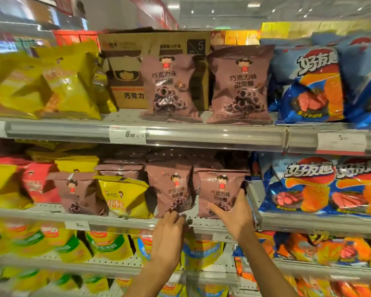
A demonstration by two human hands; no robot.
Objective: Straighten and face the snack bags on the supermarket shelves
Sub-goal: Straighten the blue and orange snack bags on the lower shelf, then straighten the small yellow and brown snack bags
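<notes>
Head view: two brown snack bags (220, 192) stand upright (long axis vertical), fronts facing out. Right hand (234, 213), fingers spread, cups one at 5 o'clock; left hand (169, 229) fingertips pinch the other's bottom edge.

My hands fit in the bare shelf strip (193, 219) before the brown bags (169, 189). Behind them more bags crowd (no gap), and the blue bags (308, 185) wall my right.

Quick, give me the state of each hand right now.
Left hand: fingers curled on the bottom edge of the middle brown bag.
Right hand: grips the lower front of the right brown bag.
</notes>
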